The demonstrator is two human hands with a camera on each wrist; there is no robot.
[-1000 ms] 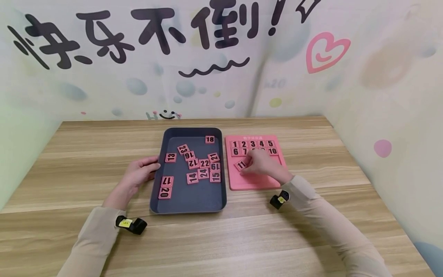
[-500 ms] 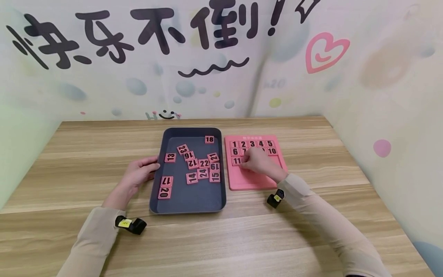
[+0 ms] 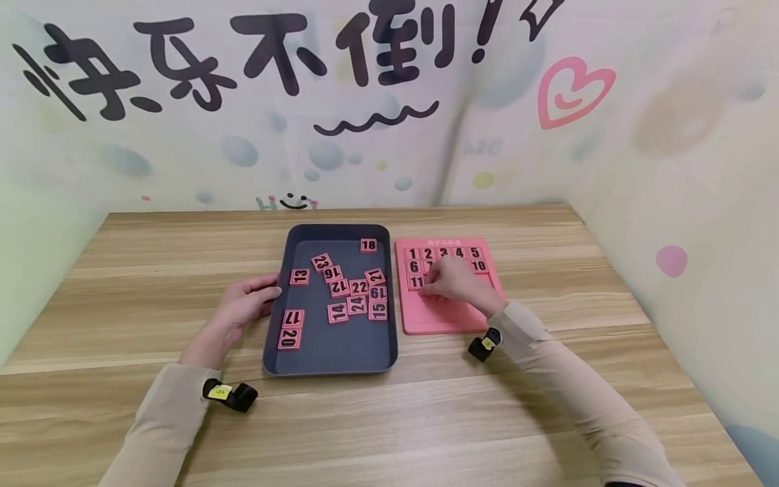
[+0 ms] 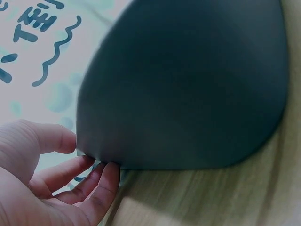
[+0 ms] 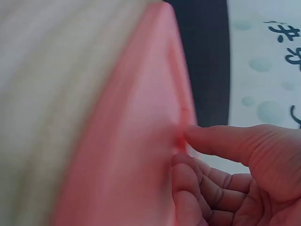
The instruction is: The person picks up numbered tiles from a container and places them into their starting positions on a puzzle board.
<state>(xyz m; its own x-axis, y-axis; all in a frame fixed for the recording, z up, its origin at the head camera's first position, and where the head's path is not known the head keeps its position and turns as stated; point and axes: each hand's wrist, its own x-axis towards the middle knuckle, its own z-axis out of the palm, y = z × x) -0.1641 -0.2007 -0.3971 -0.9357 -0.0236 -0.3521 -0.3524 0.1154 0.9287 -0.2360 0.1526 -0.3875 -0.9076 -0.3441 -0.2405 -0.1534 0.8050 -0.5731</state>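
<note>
My left hand [image 3: 245, 304] holds the left side of the dark grey tray [image 3: 341, 358], thumb at its rim; the left wrist view shows thumb and fingertips on the tray's edge [image 4: 178, 160]. Pink number tiles lie scattered in the tray, among them the 12 tile [image 3: 339, 288] and the 13 tile [image 3: 299, 276]. My right hand [image 3: 456, 281] is over the pink number board [image 3: 426, 321], pinching the right side of the 11 tile [image 3: 416, 281], which lies flat below the 6 tile [image 3: 414, 266]. Part of the upper rows is hidden behind the hand.
The tray and the board stand side by side on a wooden table [image 3: 365, 433]. Behind rises a patterned wall cloth [image 3: 365, 162] with large lettering. A black wrist camera [image 3: 485, 345] sits at the right sleeve, another wrist camera [image 3: 231, 394] at the left.
The 11 tile, tilted and lower a second ago, has straightened and moved up-left into line under the 6. My right hand shifted slightly left with it. The left hand and tray stay put.
</note>
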